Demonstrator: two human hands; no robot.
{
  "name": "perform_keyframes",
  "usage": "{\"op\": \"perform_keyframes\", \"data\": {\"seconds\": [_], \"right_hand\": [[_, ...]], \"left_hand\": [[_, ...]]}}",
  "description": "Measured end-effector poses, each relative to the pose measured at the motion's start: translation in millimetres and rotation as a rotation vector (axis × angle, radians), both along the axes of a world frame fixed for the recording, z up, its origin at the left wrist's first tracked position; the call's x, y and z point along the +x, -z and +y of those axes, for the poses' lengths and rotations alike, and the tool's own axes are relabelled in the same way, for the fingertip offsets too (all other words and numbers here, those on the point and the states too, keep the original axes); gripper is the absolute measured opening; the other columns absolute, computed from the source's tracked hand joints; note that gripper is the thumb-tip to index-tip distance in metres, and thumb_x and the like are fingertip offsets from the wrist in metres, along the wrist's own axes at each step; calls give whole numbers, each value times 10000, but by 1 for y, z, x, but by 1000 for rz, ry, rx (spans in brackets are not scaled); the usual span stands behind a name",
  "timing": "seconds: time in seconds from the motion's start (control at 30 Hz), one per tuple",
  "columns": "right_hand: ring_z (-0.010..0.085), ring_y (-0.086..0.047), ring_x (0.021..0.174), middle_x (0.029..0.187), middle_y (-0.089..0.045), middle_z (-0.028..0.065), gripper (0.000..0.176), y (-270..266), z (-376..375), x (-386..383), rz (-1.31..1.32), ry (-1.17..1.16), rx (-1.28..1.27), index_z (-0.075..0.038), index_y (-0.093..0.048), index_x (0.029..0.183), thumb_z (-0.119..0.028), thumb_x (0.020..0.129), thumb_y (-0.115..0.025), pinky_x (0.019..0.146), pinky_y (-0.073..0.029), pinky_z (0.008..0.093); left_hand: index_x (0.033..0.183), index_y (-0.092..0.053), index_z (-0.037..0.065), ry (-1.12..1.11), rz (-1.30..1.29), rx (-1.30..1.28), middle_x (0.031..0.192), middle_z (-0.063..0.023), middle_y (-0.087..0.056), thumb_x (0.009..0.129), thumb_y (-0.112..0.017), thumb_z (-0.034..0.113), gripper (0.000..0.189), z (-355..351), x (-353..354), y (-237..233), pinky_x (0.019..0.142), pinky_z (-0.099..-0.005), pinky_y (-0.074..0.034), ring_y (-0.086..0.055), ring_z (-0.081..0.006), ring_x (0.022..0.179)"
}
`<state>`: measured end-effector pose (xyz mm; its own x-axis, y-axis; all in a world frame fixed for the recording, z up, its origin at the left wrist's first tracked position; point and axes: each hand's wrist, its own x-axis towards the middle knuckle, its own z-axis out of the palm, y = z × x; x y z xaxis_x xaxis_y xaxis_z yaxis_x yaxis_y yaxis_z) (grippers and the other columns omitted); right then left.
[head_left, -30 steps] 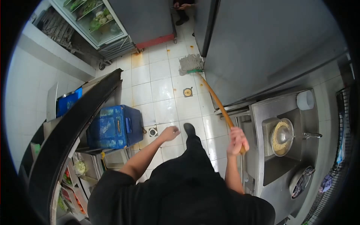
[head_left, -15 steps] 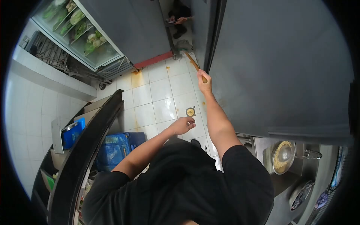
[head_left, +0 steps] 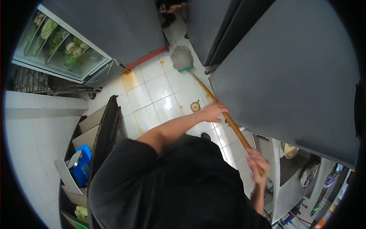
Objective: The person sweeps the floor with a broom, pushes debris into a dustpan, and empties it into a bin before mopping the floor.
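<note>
A mop with a wooden handle [head_left: 239, 133] slants across the floor from lower right to upper left. Its grey string head [head_left: 182, 56] lies spread on the tiles, joined to a green clamp [head_left: 186, 69]. My right hand [head_left: 258, 162] is closed around the handle near its top end. Farther down the shaft, my left hand [head_left: 214, 112] has its fingers over the handle, with the thumb below. A round floor drain [head_left: 195, 107] shows just beyond my left hand.
Grey cabinets [head_left: 282, 80] stand close on the right. A glass-door fridge with vegetables [head_left: 63, 45] is at upper left, a dark shelf [head_left: 108, 114] on the left. Another person's hand [head_left: 174, 9] is at the top, near a phone. A steel sink counter [head_left: 289, 183] is at lower right.
My right hand has drawn back toward lower right with the handle. The mop head has come into fuller view on the tiles. My left hand has moved from free air onto the shaft.
</note>
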<state>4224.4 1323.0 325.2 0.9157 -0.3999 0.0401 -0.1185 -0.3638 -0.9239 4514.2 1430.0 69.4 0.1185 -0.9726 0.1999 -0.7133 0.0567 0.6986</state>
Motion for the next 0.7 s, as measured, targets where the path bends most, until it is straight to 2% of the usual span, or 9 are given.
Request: {"op": "perform_keyframes", "data": {"seconds": [0.07, 0.1, 0.2, 0.37, 0.47, 0.53, 0.57, 0.67, 0.7], "right_hand": [[404, -707, 978, 811, -707, 168, 104, -54, 5, -31, -52, 102, 30, 36, -670, 776, -63, 796, -697, 1001, -448, 602], [393, -711, 884, 742, -679, 169, 282, -74, -1, -50, -23, 90, -72, 28, -579, 677, -178, 857, -649, 954, -470, 600], [242, -540, 573, 542, -449, 55, 382, -87, 19, -66, -375, 356, 159, -111, -409, 620, -243, 964, -506, 777, -462, 437], [169, -395, 492, 535, -395, 37, 379, -46, 30, -81, -553, 403, 200, -146, -347, 604, -227, 945, -492, 582, -391, 346], [197, -423, 481, 515, -389, 34, 314, 16, 34, -39, -682, 319, 301, -125, -385, 603, -216, 864, -534, 521, -402, 381], [237, -516, 547, 615, -563, 107, 293, 78, 51, 10, -666, 382, 219, -11, -552, 689, -234, 881, -547, 581, -456, 402], [278, -596, 658, 761, -668, 188, 262, 115, 63, 34, -658, 340, 256, 39, -635, 725, -167, 853, -535, 667, -489, 438], [262, -622, 741, 844, -695, 171, 117, 182, 100, 106, -286, 373, 480, 74, -674, 793, -12, 823, -600, 763, -519, 427], [251, -605, 735, 818, -677, 156, 102, 217, 102, 126, -584, 109, 423, 71, -633, 764, -5, 828, -607, 757, -517, 408]], "left_hand": [[1089, -673, 89, 194, 220, 152, 1059, -158, -701, 798, -776, 315, 383, -29, -31, -6, 943, -437, -489, -628, -368, 1105], [1023, -692, 78, 254, 168, 226, 986, -164, -706, 811, -741, 278, 295, -42, -50, -15, 906, -457, -500, -644, -369, 1054], [928, -729, 60, 426, 165, 407, 904, -182, -710, 804, -663, 182, 186, -65, -114, -10, 826, -495, -531, -666, -378, 990], [948, -740, 93, 290, 262, 269, 913, -181, -717, 779, -635, 163, 211, -36, -120, 19, 808, -502, -546, -681, -390, 943], [926, -737, 127, 128, 81, 370, 904, -148, -719, 767, -620, 135, 198, 1, -59, 52, 802, -505, -557, -687, -379, 933], [964, -731, 122, -93, 7, 315, 895, -145, -715, 757, -682, 176, 219, 39, 0, 107, 783, -496, -543, -686, -361, 906], [977, -720, 94, -150, -84, 330, 991, -150, -712, 805, -672, 190, 203, 62, 39, 95, 853, -484, -529, -665, -357, 1009], [1208, -631, 68, -577, -131, 719, 1264, -140, -643, 859, -704, 304, 428, 107, 95, 84, 1008, -463, -487, -577, -357, 1212], [1243, -613, 84, -623, -275, 738, 1359, -107, -597, 826, -732, 302, 486, 118, 98, 90, 1040, -472, -479, -503, -328, 1329]]}}
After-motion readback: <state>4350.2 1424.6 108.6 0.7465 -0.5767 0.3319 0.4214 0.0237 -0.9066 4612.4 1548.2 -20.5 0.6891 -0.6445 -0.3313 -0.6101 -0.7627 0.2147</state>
